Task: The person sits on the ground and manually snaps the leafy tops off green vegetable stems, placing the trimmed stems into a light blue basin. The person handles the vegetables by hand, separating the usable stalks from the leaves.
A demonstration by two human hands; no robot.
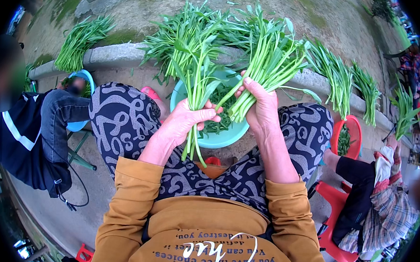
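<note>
My left hand (192, 120) is closed round a small bunch of long-stemmed leafy greens (198, 82), stem ends pointing down towards my lap. A larger bunch of the same greens (269, 65) is in my right hand (257, 101), leaves away from me and cut ends low. One stem from that side reaches across to my left fingertips. Under both hands, between my knees, stands a light-blue plastic basin (227, 137) with loose green leaves (217, 126) in it. More greens (187, 38) lie on the stone kerb just beyond the basin.
Bundles of greens (81, 41) (332, 77) lie along the concrete kerb (122, 52). A person (23, 132) sits at left by a blue basin (89, 77). Another person (376, 201) at right sits on a red plastic chair (331, 201), near a red basket (358, 130), holding greens (403, 111).
</note>
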